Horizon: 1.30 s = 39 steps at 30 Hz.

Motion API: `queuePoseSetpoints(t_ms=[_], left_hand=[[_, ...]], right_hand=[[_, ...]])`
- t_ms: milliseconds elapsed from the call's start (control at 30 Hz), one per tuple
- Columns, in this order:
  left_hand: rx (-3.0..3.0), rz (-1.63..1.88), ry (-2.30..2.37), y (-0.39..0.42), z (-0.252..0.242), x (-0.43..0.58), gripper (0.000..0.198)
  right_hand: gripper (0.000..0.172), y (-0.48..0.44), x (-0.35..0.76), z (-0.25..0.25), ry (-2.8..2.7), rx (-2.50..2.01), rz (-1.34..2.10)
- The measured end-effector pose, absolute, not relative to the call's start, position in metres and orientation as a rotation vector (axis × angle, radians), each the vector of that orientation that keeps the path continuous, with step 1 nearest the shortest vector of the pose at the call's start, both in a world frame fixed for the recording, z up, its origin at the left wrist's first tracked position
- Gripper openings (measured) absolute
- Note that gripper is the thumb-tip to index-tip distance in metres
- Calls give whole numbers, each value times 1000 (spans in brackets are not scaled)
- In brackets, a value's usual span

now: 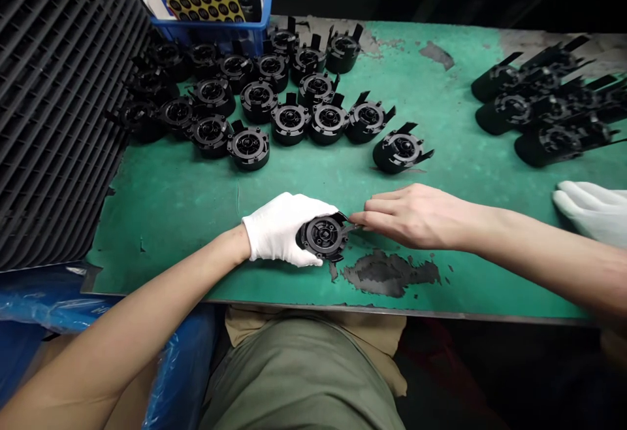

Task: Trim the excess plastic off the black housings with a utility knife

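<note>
My left hand [284, 231], in a white glove, is wrapped round a round black plastic housing [324, 235] just above the green mat. The housing's ringed face is turned up toward me. My bare right hand [411, 217] reaches in from the right with its fingers pinched together at the housing's right edge. A thin dark piece shows at those fingertips; whether it is a small tool or a tab of the housing, I cannot make out. Beyond my hands a single similar housing [401, 149] stands on the mat, with upright tabs on its rim.
Several black housings [290, 119] stand in rows at the back left, and more [543, 103] at the right. A blue bin [255, 38] holds a sticker sheet [206, 5]. Black grid racks [59, 103] line the left. The green mat [465, 175] has worn patches. A white glove [595, 211] shows at right.
</note>
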<state>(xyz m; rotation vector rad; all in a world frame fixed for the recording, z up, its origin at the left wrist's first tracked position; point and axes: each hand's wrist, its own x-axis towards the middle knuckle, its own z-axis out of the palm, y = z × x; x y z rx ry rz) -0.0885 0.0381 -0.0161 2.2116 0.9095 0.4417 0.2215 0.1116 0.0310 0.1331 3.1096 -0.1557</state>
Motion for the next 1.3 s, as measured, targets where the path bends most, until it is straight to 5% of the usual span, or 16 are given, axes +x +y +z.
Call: queuePoseSetpoints(t_ms=[233,900,1100,1300], left_hand=[[2221,441,922,37,-14,-87,73],[2228,434,939,36,-15,-88,75],[2202,472,947,36,-16,-87,79],[2209,521,936,34,-24,-88,80]], right_hand=[[27,75,228,25,3099,441,-113],[34,118,209,45,3010,86,-284],[28,81,221,45,3161,648,-657],[51,-1,224,10,3044,946,-859]])
